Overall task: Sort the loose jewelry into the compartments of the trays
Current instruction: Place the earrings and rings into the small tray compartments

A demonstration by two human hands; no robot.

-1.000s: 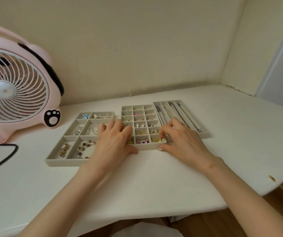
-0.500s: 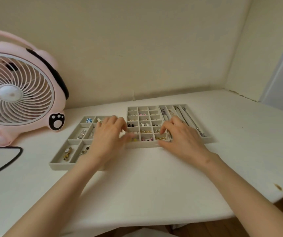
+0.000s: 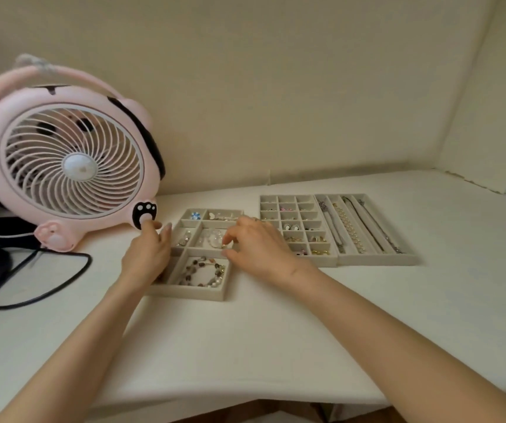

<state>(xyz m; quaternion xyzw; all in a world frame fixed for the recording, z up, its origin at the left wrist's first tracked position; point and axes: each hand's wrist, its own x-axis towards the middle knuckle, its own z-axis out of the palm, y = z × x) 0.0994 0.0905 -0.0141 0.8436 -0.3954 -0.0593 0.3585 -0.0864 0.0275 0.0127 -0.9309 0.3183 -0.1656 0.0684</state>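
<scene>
Grey felt tray (image 3: 190, 296) with wide compartments on a white table (image 3: 276, 331), just beside a small-grid tray (image 3: 312, 263) of earrings and a long-slot tray (image 3: 377, 260) of necklaces. Relaxed left hand (image 3: 149, 254) resting on the felt tray's left side, fingers loosely spread. Curled right hand (image 3: 260, 248) over the middle compartment, thumb and forefinger close together at a tiny gold piece (image 3: 224, 246); true pinch or mere touch impossible to tell. Beaded bracelet (image 3: 202, 271) in the nearest compartment. Pink fan (image 3: 71, 166) far left.

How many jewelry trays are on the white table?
3: the wide-compartment tray at left, the small-grid tray in the middle, the long-slot tray at right. None seems hidden.
</scene>
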